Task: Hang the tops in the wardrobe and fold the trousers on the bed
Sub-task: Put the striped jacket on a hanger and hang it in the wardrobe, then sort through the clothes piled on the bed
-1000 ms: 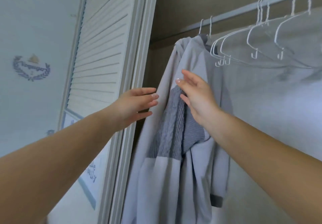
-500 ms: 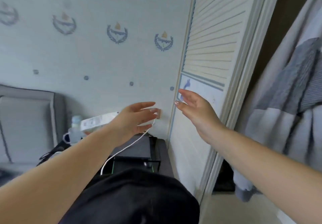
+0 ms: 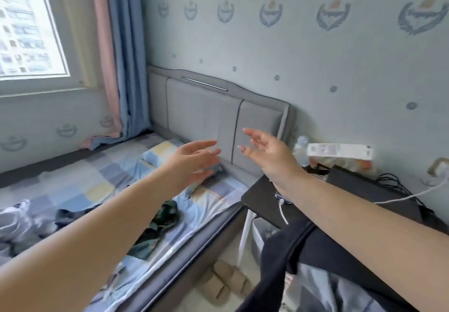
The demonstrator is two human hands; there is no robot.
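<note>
Careful: your left hand (image 3: 194, 158) and right hand (image 3: 268, 152) are spread and hold nothing; reaching blindly for the dark green garment (image 3: 158, 226) could snag the desk (image 3: 260, 195) cable (image 3: 283, 212).

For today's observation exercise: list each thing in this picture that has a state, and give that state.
Left hand: open, holding nothing.
Right hand: open, holding nothing.
Dark green garment: crumpled on the bed, unfolded.
Curtain: drawn aside.
White cable: plugged into the wall socket.
</note>
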